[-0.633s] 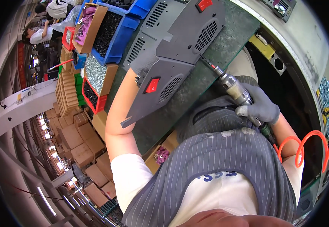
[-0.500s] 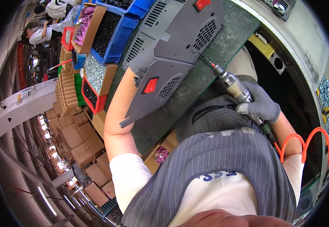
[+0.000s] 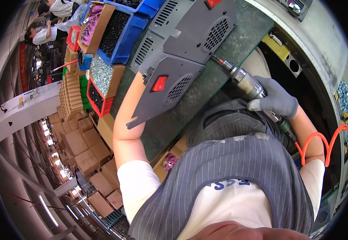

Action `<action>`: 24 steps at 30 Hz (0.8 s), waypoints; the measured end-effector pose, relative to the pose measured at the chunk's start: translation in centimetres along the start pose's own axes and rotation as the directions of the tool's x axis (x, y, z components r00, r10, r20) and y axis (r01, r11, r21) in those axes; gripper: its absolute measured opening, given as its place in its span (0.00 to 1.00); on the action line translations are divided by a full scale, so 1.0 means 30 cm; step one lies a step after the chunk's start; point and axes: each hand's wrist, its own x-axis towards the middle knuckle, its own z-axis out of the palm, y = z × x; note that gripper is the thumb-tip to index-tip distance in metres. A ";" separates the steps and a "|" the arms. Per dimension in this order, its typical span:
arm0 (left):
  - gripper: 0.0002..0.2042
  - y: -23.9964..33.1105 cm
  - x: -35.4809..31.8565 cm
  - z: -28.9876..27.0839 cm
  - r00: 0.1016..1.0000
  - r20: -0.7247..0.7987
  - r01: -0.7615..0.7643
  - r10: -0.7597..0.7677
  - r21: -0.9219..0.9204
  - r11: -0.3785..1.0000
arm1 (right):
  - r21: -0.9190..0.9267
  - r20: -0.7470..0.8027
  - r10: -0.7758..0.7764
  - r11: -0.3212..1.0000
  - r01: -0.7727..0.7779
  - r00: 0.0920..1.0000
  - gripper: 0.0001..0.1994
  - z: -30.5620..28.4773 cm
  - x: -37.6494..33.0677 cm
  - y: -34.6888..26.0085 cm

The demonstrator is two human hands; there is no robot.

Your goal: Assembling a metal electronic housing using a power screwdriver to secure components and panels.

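My right hand (image 3: 276, 98), in a grey glove, is closed round a pneumatic screwdriver (image 3: 248, 84). Its bit meets the edge of the dark grey sheet-metal housing close to the seam between two panels. The nearer panel (image 3: 152, 104) carries a red rocker switch (image 3: 160, 83) and a honeycomb vent; the farther panel (image 3: 190, 38) has a similar vent and switch. My left forearm (image 3: 129, 110) reaches up behind the nearer panel, which hides the left hand and its fingers. Slotted grey metal covers (image 3: 144, 50) lie beyond, on the green bench top (image 3: 249, 34).
A blue bin (image 3: 132, 42) of small black parts stands at upper left, beside a cardboard box (image 3: 102, 32) of purple pieces. Closer are a carton (image 3: 116, 80) of silver fasteners and a red bin (image 3: 107, 106). An orange coiled hose (image 3: 308, 140) trails from the screwdriver. People work at far left.
My left glove, visible before at the nearer panel's edge, is now hidden behind it. The nearer panel has shifted slightly upward. The screwdriver and my right hand have moved a little.
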 end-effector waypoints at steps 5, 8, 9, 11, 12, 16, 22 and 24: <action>0.15 0.044 0.407 0.004 0.989 -0.131 0.022 -0.068 -0.327 0.945 | -0.017 -0.039 -0.123 0.992 0.122 0.992 0.37 0.020 -0.054 0.003; 0.16 0.055 0.388 0.007 0.983 -0.144 0.057 -0.116 -0.361 0.931 | 0.031 -0.047 -0.131 0.991 0.133 0.990 0.38 0.009 -0.102 -0.033; 0.16 0.055 0.380 0.020 0.984 -0.154 0.045 -0.086 -0.255 0.966 | 0.021 -0.054 -0.138 0.990 0.139 0.989 0.41 0.009 -0.114 -0.059; 0.17 0.073 0.376 0.082 0.979 -0.187 0.042 -0.078 -0.194 0.980 | 0.014 -0.070 -0.185 0.982 0.186 0.980 0.42 0.004 -0.126 -0.080; 0.17 0.083 0.382 0.083 0.981 -0.184 0.031 -0.066 -0.187 0.982 | 0.015 -0.086 -0.219 0.975 0.221 0.972 0.43 0.000 -0.130 -0.090; 0.18 0.154 0.378 0.088 0.998 -0.047 -0.041 0.032 -0.213 0.976 | 0.099 -0.078 -0.241 0.964 0.248 0.967 0.44 0.008 -0.113 -0.186; 0.21 0.218 0.357 0.136 0.983 0.131 -0.091 0.131 -0.277 0.957 | 0.077 -0.066 -0.319 0.943 0.324 0.945 0.41 0.018 -0.074 -0.284; 0.19 0.233 0.350 0.155 0.981 0.163 -0.046 0.102 -0.316 0.948 | 0.095 -0.033 -0.323 0.941 0.324 0.946 0.41 0.020 -0.061 -0.296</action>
